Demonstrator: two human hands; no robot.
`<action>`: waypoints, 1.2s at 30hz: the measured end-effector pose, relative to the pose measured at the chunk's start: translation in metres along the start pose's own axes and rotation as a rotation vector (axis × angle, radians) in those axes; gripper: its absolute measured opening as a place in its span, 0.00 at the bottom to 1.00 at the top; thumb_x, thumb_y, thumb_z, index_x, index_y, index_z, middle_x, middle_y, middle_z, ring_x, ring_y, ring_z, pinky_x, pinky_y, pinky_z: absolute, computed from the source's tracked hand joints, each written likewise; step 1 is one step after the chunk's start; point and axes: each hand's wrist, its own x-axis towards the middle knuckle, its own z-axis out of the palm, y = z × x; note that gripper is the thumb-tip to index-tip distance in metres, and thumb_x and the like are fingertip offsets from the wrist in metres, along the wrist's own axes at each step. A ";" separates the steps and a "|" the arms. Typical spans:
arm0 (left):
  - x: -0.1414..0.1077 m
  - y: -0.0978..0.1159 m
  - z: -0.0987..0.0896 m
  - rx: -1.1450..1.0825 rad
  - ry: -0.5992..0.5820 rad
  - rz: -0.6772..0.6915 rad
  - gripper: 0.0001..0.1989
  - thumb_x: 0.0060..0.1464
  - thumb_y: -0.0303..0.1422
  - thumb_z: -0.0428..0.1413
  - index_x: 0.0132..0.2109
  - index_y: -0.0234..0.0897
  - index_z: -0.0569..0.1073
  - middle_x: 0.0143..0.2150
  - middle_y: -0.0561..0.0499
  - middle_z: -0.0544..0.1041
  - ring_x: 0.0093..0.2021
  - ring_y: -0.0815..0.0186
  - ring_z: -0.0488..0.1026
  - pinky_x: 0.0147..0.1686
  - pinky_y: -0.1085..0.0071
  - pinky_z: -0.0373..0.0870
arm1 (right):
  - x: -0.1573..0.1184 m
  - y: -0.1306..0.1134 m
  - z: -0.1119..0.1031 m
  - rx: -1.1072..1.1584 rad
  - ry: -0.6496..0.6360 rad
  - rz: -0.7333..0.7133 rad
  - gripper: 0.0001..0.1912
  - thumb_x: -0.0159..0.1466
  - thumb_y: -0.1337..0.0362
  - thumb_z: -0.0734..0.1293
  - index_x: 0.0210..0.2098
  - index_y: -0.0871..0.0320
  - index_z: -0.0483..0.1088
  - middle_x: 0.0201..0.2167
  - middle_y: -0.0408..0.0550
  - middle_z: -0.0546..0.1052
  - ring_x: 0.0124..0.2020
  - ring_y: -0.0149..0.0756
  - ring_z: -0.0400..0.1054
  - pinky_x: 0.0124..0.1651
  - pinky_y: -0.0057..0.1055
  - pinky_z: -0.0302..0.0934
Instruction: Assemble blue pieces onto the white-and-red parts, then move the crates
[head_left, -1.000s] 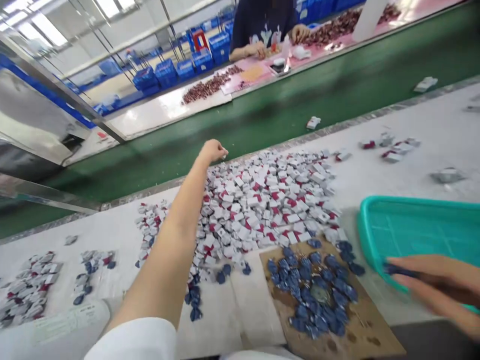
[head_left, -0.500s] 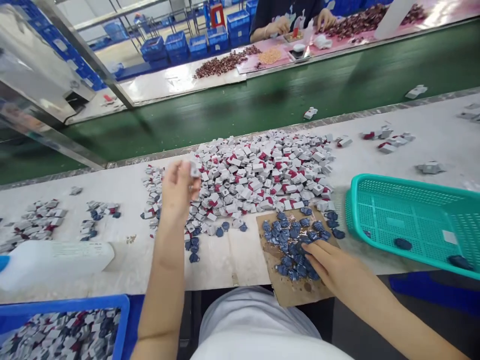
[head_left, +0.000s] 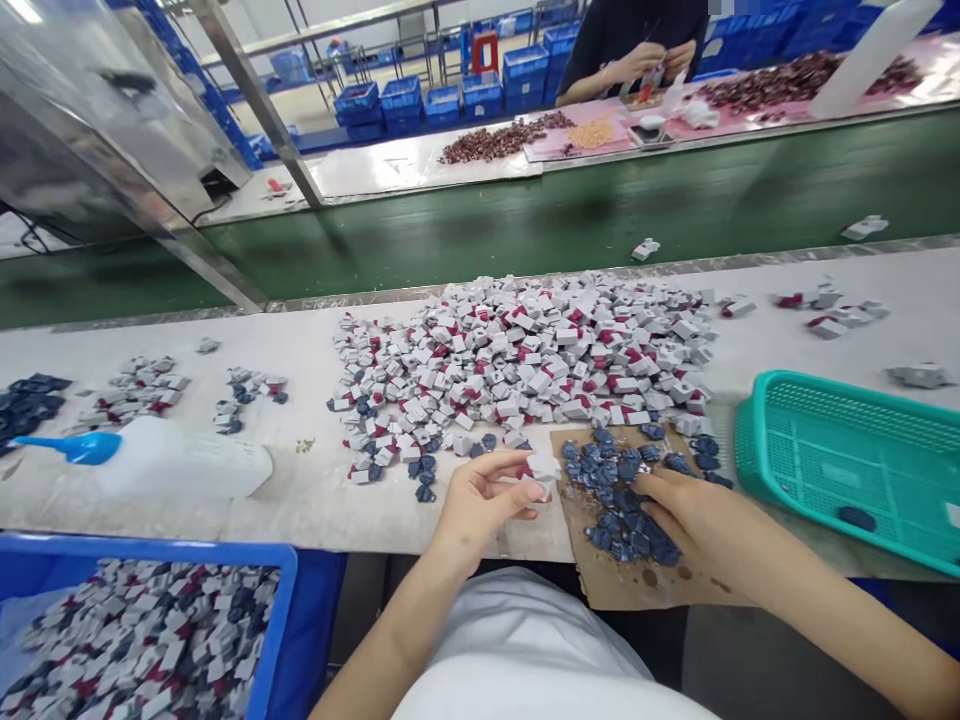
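Observation:
My left hand [head_left: 480,505] is closed in a pinch on a small light grey and red plastic part [head_left: 543,468], held just left of a piece of cardboard [head_left: 600,590]. On that cardboard lies a heap of small dark blue plastic pieces [head_left: 600,470], looking wet. The fingers of my right hand [head_left: 694,510] are pinched together at the heap's right side, on one of the blue pieces; the fingertips are partly hidden. Behind both hands spreads a large pile of grey and red plastic parts [head_left: 525,350], with a few blue pieces along its front edge.
A green plastic basket [head_left: 757,440] stands at right. To the left lie a white bottle with a blue nozzle [head_left: 187,460] and small groups of parts. A blue bin [head_left: 285,620] of parts sits lower left. Beyond the green conveyor belt [head_left: 450,225], a person [head_left: 637,60] works at another bench.
My left hand has come from the grey pile toward the cardboard, carrying the grey part. My right hand remains at the blue pieces. The view has shifted left.

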 end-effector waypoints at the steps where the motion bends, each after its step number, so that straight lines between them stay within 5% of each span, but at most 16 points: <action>1: 0.000 0.000 0.002 -0.025 -0.010 -0.010 0.22 0.34 0.35 0.70 0.39 0.34 0.78 0.32 0.49 0.78 0.30 0.64 0.78 0.25 0.76 0.74 | -0.001 0.002 0.001 0.014 0.001 -0.004 0.10 0.64 0.72 0.54 0.30 0.59 0.64 0.25 0.48 0.71 0.21 0.36 0.67 0.22 0.29 0.50; 5: -0.002 0.003 0.007 -0.088 -0.058 -0.040 0.24 0.32 0.34 0.71 0.40 0.33 0.76 0.35 0.48 0.79 0.33 0.60 0.79 0.25 0.75 0.74 | -0.007 0.000 -0.010 0.103 0.027 -0.028 0.12 0.64 0.70 0.53 0.29 0.58 0.64 0.24 0.47 0.71 0.21 0.35 0.67 0.22 0.30 0.52; 11: -0.010 0.008 0.016 -0.128 -0.145 -0.028 0.20 0.35 0.32 0.70 0.37 0.34 0.74 0.34 0.49 0.80 0.35 0.64 0.78 0.29 0.75 0.74 | -0.007 -0.055 -0.050 0.655 0.534 0.016 0.09 0.65 0.58 0.63 0.40 0.56 0.69 0.31 0.44 0.75 0.27 0.31 0.71 0.25 0.22 0.66; 18: -0.010 0.006 0.018 -0.118 -0.173 0.068 0.19 0.34 0.31 0.71 0.32 0.36 0.70 0.34 0.50 0.81 0.30 0.69 0.76 0.29 0.76 0.74 | 0.003 -0.092 -0.057 0.932 0.630 0.032 0.07 0.62 0.62 0.66 0.38 0.58 0.70 0.27 0.43 0.75 0.24 0.28 0.70 0.25 0.18 0.67; 26: -0.010 0.010 0.014 0.039 -0.157 0.156 0.18 0.35 0.31 0.70 0.32 0.37 0.71 0.35 0.49 0.81 0.35 0.65 0.78 0.35 0.73 0.74 | 0.004 -0.084 -0.058 0.593 0.587 -0.110 0.04 0.66 0.67 0.62 0.39 0.56 0.67 0.29 0.41 0.73 0.27 0.27 0.68 0.28 0.20 0.62; 32: -0.012 0.009 0.007 0.255 -0.261 0.199 0.15 0.40 0.29 0.68 0.34 0.38 0.71 0.35 0.49 0.81 0.36 0.64 0.78 0.36 0.72 0.73 | 0.008 -0.068 -0.070 0.635 0.209 -0.203 0.09 0.66 0.69 0.58 0.33 0.56 0.67 0.28 0.40 0.70 0.26 0.28 0.64 0.27 0.23 0.57; 36: -0.006 0.002 0.007 0.281 -0.239 0.181 0.16 0.40 0.29 0.68 0.35 0.37 0.70 0.35 0.49 0.81 0.35 0.64 0.78 0.36 0.72 0.72 | 0.019 -0.060 -0.062 0.789 0.078 -0.163 0.08 0.65 0.67 0.59 0.32 0.58 0.68 0.26 0.41 0.71 0.24 0.27 0.63 0.26 0.23 0.56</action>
